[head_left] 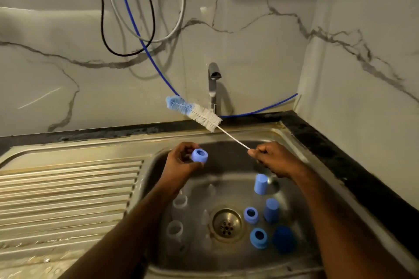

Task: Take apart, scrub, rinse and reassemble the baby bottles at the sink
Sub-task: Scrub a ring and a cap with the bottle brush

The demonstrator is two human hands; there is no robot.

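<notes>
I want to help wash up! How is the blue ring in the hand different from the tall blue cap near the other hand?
The blue ring has a hole through its middle; the tall blue cap looks closed on top. The ring is short and wide, the cap taller and narrower. The left hand holds the ring up above the sink; the cap stands on the sink floor, untouched. Both are light blue.

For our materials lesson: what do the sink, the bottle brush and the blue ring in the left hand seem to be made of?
Sink: stainless steel, brushed and dulled; grey metallic sheen with pressed drainer ridges.
Bottle brush: probably nylon bristles, white and blue, on a thin twisted wire stem held by the right hand.
Blue ring, held by the left hand: likely matte moulded plastic; even colour, smooth rounded edges.
</notes>
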